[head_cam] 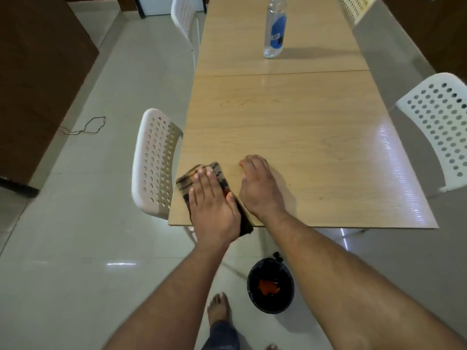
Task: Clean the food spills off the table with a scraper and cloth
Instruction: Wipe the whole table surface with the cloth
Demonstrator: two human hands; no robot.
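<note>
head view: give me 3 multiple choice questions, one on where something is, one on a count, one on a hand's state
1. Where is the black bin?
A. on the table
B. on the floor below the table's near edge
C. on a chair

2. How many white chairs show?
A. two
B. four
C. six

3. How does the left hand lie on the cloth?
A. flat, fingers straight
B. clenched in a fist
C. raised clear of it

Answers:
1 B, it stands on the tiles beside the person's foot.
2 B, two on each side of the table.
3 A, the palm presses the cloth near the table's corner.
</note>
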